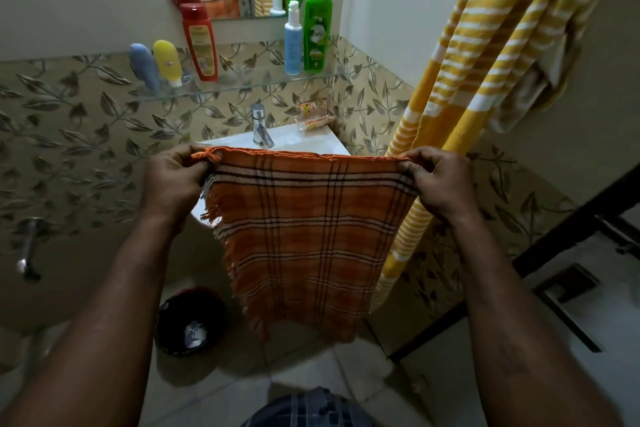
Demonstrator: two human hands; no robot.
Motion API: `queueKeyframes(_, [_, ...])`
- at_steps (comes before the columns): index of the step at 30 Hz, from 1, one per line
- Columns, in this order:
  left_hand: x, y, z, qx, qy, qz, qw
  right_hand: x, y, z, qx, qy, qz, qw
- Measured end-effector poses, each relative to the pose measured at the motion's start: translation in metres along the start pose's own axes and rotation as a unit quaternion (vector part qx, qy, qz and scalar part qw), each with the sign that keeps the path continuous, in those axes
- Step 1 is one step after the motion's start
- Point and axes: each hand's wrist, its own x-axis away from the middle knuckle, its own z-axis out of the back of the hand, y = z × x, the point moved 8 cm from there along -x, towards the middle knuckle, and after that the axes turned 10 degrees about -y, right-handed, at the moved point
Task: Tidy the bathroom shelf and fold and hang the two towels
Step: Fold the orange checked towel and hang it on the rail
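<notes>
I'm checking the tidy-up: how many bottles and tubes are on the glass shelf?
5: blue tube and yellow tube at left, red bottle beside them, white pump bottle and green pump bottle at right; none seems hidden.

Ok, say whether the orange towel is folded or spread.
Folded: the orange towel hangs doubled, two layers showing along its held top edge.
</notes>
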Motion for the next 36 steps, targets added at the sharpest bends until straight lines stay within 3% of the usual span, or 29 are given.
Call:
queueKeyframes(9, [0.000,0.004,-0.007,-0.010,0.032,-0.022,0.999,0.003,0.001,0.000,-0.037,0.008,-0.031,0.999])
queueKeyframes(16, [0.002,-0.018,-0.007,0.053,0.067,0.038,0.996,0.010,0.009,-0.003,-0.023,0.021,-0.049,0.998])
queueKeyframes(20, [0.008,-0.032,-0.009,0.083,0.088,0.097,0.988,0.010,0.023,-0.013,-0.045,0.027,-0.116,0.992])
queueKeyframes(27, [0.028,-0.031,-0.034,-0.011,0.128,0.078,0.989,0.035,0.050,-0.041,-0.159,0.080,-0.245,0.953])
queueKeyframes(36, [0.070,-0.015,-0.125,-0.080,0.049,0.006,0.996,0.065,-0.022,-0.118,-0.259,-0.030,-0.154,0.953])
